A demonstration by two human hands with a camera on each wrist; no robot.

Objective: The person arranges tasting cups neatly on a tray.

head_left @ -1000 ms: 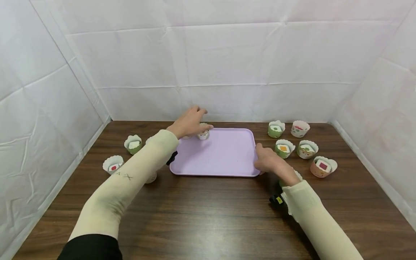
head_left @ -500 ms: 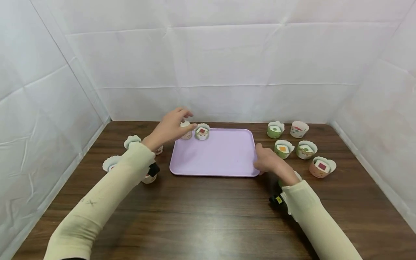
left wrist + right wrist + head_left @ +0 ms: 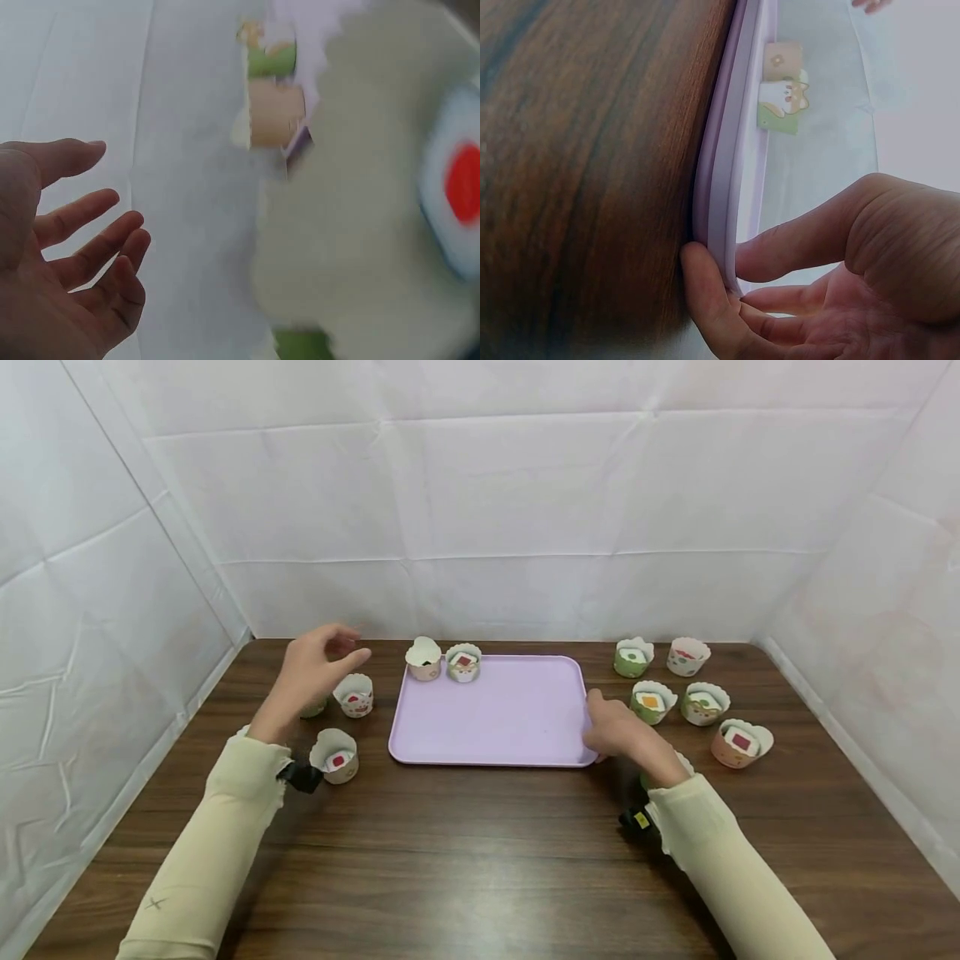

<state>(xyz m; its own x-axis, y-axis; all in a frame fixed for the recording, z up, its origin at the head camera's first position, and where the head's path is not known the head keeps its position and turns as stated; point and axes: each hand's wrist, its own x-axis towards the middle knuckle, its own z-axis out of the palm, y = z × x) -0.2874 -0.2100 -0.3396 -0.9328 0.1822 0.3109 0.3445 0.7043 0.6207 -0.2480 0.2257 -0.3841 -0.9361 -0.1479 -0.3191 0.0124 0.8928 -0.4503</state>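
Note:
My left hand (image 3: 307, 672) hovers over the left group of paper cupcake cups, holding nothing, its fingers loosely bent and spread. Closest to it are a white patterned cup (image 3: 354, 697) and a green cup (image 3: 313, 707) half hidden by the hand. My right hand (image 3: 618, 731) grips the lilac tray (image 3: 495, 718) at its near right corner; the right wrist view shows the thumb inside the rim (image 3: 731, 187) and a finger outside. A beige cup (image 3: 423, 660) and a green-and-white cup (image 3: 463, 663) with a red-marked white piece stand side by side in the tray's far left corner.
A cup with a red-marked piece (image 3: 334, 757) stands beside my left wrist, another mostly hidden behind it. Several cups, such as an orange-marked one (image 3: 652, 702) and a pinkish-orange one (image 3: 741, 743), stand right of the tray. White sheeting (image 3: 510, 493) encloses the wooden table (image 3: 450, 860).
My left hand has withdrawn leftward from the cups at the tray's far left corner to above the left group, uncovering both tray cups. The right hand has stayed on the tray corner.

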